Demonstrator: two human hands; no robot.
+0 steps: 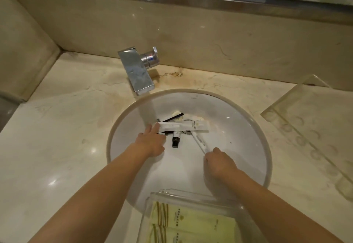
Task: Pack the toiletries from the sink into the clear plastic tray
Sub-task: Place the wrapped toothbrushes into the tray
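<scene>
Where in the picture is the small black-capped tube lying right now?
In the head view, the small black-capped tube lies near the middle of the sink, between the left hand and the right hand, just below the long white packet.

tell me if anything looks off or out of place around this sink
Yes: the toiletries lie jumbled in the sink basin over the drain, a long white packet crossing a small black-capped tube and a black comb. Brownish stains mark the counter behind the faucet. Nothing looks broken.
</scene>
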